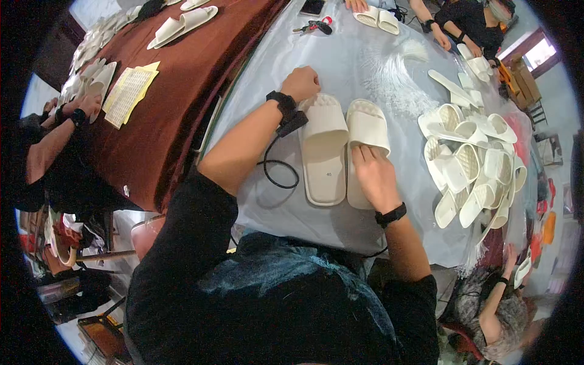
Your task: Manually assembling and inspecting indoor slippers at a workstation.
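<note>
"What are the hands working on?"

"A plastic-covered table, its pale sheet wrinkled and shiny. A pair of cream slippers lies there, toes pointing away, just in front of the wearer."

"And the fingers?"

"The left hand is curled inward right by the left slipper's toe; whether it grasps anything, I can't tell. The right hand has its fingers at the rear edge of the right slipper's strap. Its thumb is hidden, so I can't say whether it grips."

"What's around them?"

"A heap of slippers on the right, white strings beyond the pair, keys and a phone farther up. To the left, a brown cloth covers another table, where a co-worker's hand is at more slippers. Cardboard boxes stand at the room's far right."

"Edges and room to move?"

"The near edge meets the wearer's shirt. A strip of sheet separates pair from heap, and a wider stretch spreads past the toes. Left of the pair, a black cable loops beneath the forearm, near the table's left edge."
</note>
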